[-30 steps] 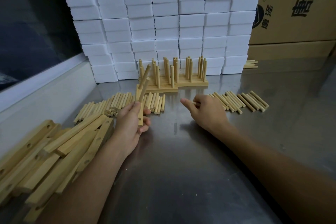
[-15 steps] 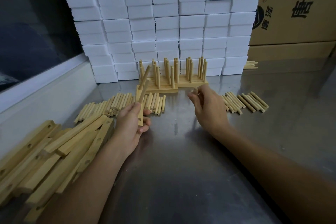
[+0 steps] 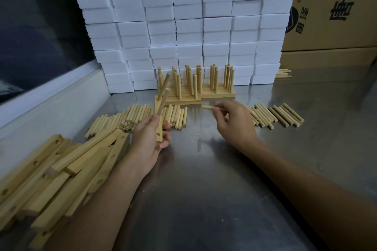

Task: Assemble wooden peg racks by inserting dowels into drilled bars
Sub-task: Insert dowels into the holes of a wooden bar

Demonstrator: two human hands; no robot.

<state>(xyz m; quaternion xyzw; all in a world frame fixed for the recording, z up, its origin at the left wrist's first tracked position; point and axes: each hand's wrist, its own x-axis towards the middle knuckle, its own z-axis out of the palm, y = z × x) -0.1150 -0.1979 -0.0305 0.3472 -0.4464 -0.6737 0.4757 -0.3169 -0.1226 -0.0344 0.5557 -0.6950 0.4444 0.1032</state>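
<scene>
My left hand (image 3: 150, 139) grips a drilled wooden bar (image 3: 159, 128) held on end, with two dowels (image 3: 164, 92) standing slanted out of its upper holes. My right hand (image 3: 234, 124) pinches a single dowel (image 3: 207, 107) that lies level, its free end pointing left toward the bar. Loose dowels lie in one pile (image 3: 138, 117) behind my left hand and in another pile (image 3: 279, 115) to the right of my right hand. Finished peg racks (image 3: 195, 85) stand at the back.
A heap of drilled bars (image 3: 61, 171) covers the metal table (image 3: 204, 199) at the left. Stacked white boxes (image 3: 183, 22) form a wall behind the racks. Cardboard cartons (image 3: 334, 10) stand at the back right, with a few dowels (image 3: 283, 73) at their foot.
My right hand picked one dowel from the right-hand pile and brought it leftward, toward the bar. My left hand with the bar has stayed in place.
</scene>
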